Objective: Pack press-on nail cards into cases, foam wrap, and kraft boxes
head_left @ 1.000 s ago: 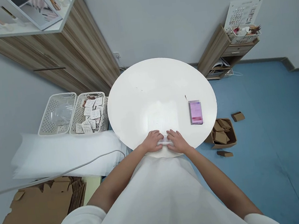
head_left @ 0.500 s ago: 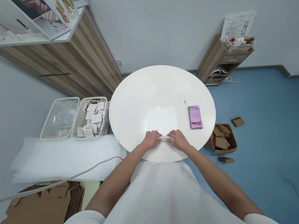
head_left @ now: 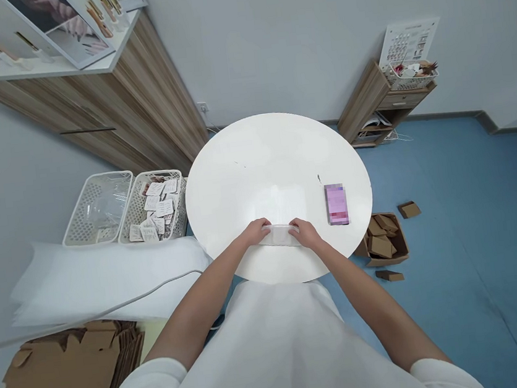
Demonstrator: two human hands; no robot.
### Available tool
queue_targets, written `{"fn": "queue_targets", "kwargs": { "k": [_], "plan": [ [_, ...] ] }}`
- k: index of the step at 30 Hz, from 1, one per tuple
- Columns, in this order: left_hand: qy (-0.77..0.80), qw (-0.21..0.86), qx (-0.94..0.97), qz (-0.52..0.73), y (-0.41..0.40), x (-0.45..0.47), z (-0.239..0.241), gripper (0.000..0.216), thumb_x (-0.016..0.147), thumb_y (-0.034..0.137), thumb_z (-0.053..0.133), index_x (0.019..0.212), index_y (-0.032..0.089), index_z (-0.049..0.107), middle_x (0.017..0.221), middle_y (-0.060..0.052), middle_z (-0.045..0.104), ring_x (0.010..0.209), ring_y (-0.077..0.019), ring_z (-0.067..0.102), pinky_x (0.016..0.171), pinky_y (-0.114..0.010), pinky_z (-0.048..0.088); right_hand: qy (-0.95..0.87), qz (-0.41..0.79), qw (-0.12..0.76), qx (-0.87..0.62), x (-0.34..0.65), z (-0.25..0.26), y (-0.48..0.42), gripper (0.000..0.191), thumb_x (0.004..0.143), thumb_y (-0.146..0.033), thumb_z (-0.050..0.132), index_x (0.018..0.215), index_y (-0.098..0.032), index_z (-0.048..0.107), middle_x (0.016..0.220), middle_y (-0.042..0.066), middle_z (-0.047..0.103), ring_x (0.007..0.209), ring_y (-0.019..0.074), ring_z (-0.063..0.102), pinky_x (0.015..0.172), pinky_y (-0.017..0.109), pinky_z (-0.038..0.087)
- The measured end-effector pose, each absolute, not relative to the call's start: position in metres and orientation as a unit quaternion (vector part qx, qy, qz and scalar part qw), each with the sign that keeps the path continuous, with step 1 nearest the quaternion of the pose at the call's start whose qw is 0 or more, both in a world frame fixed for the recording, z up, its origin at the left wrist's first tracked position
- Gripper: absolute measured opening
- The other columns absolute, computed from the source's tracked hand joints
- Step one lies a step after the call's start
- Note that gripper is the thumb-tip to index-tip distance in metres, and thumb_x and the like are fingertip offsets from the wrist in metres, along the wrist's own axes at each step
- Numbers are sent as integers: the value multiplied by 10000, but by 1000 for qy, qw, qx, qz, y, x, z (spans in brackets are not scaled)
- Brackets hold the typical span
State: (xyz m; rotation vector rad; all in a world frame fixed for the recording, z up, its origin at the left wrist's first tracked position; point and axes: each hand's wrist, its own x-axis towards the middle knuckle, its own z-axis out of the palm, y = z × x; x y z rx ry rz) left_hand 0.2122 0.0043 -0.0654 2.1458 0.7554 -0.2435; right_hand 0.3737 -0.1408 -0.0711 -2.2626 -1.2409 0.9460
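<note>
Between my hands, above the near part of the white oval table (head_left: 221, 192), is a short white strip (head_left: 280, 236) that looks like a folded thin sheet. My left hand (head_left: 256, 231) pinches its left end, fingers on top. At the opposite end, my right hand (head_left: 304, 232) grips the strip in the same way. Its far edge is slightly raised and its white surface blends into the tabletop. A purple pixelated rectangle (head_left: 336, 204) lies on the table to the right of my right hand.
Left of the table are a stack of white sheets (head_left: 104, 274), a basket of small cards (head_left: 160, 208), a basket with clear plastic (head_left: 96, 206) and flattened cardboard (head_left: 60, 385). A carton of small brown boxes (head_left: 382, 239) stands at right. A grey cable (head_left: 148, 292) crosses the sheets.
The white strip was a narrow roll under my fingers; now it shows wider and flatter. Both hands have shifted slightly away from my body, and the view has moved a little.
</note>
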Motion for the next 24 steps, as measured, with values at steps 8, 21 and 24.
{"fn": "queue_targets", "kwargs": {
  "k": [8, 21, 24],
  "plan": [
    [374, 295, 873, -106, 6, 217, -75, 261, 810, 318, 428, 1021, 257, 568, 1090, -51, 572, 1030, -241, 500, 872, -439, 350, -450, 248, 137, -847, 378, -87, -141, 263, 829, -276, 441, 1049, -262, 586, 1072, 67, 553, 1019, 219, 483, 855, 379, 347],
    [111, 187, 975, -49, -15, 205, -77, 580, 682, 444, 584, 1188, 204, 433, 1280, -121, 448, 1178, -275, 380, 949, -451, 223, -664, 146, 73, -730, 360, -82, -154, 394, 721, -420, 591, 1041, -205, 509, 1289, 129, 461, 1196, 281, 381, 984, 500, 218],
    [115, 187, 973, -66, -16, 205, -79, 614, 656, 424, 604, 1198, 204, 416, 1269, -120, 457, 1142, -267, 412, 946, -453, 215, -667, 155, 66, -726, 360, -85, -154, 409, 703, -366, 609, 1053, -188, 494, 1287, 145, 455, 1153, 272, 426, 975, 473, 251]
  ]
}}
